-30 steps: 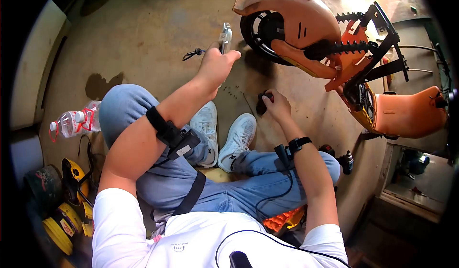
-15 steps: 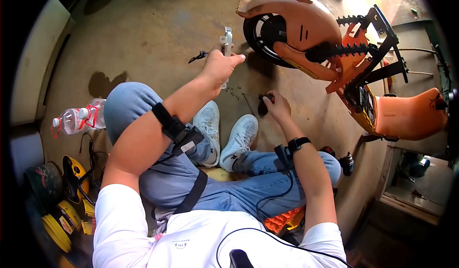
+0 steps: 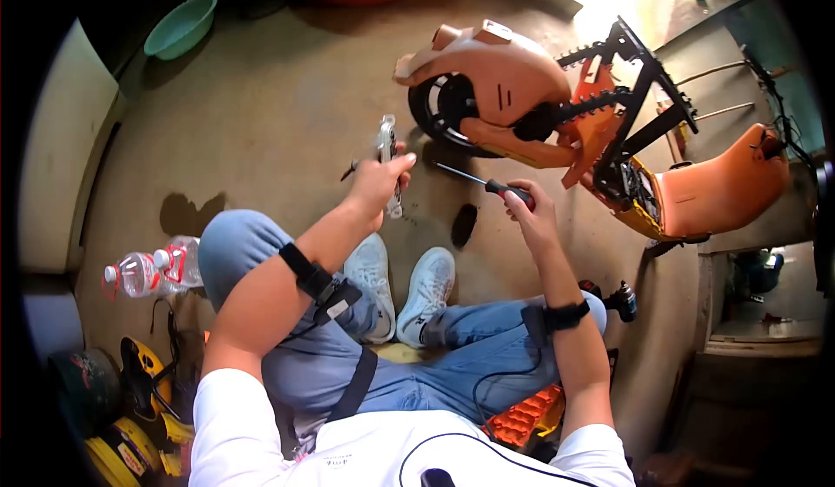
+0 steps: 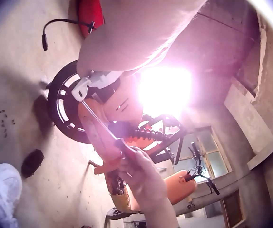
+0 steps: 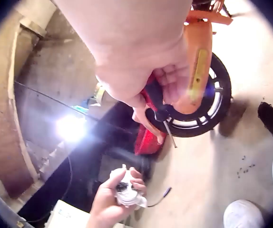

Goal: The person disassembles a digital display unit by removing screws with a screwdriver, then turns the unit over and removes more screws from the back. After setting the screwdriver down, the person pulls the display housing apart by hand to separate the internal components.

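Swung rightward since moments ago near the orange scooter [image 3: 513,78], the right hand [image 3: 534,211] curls its grip round a screwdriver [image 3: 494,186]; the left hand [image 3: 376,183] clasps a pale fitting [image 3: 387,139], apart. Screw work, I'd guess; next wants careful aim.

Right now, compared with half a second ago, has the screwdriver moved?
Yes: judged against the wheel, the screwdriver has shifted up and right in the head view.
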